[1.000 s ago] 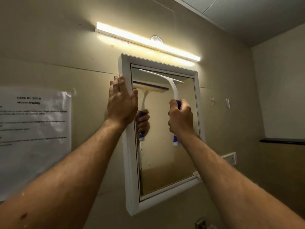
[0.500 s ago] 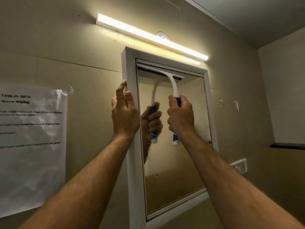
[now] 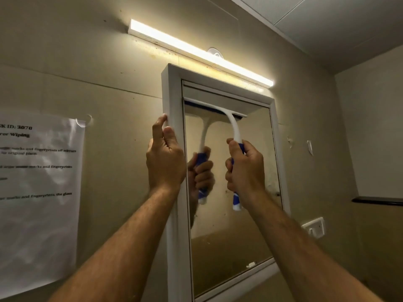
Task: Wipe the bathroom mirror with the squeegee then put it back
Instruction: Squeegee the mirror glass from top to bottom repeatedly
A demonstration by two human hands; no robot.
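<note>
At mirror (image 3: 229, 225) top: squeegee (image 3: 234, 127) blade set.
Right hand (image 3: 246, 171) grips handle; left hand (image 3: 165, 162) pinches frame. Uneven pressure risks streaks.

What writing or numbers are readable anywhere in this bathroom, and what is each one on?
All on the paper sheet taped to the wall left of the mirror, its left edge cut off:
"K ID: 3078"
"ror Wiping"
"marks and fingerprints off mirrors" - partly blurred
"marks and fingerprints" - start blurred
"marks and fingerprints, the glass" - start blurred
Other lines on it: too blurred.
Light bar: a faint mark, too small.
Squeegee: none visible.
</note>
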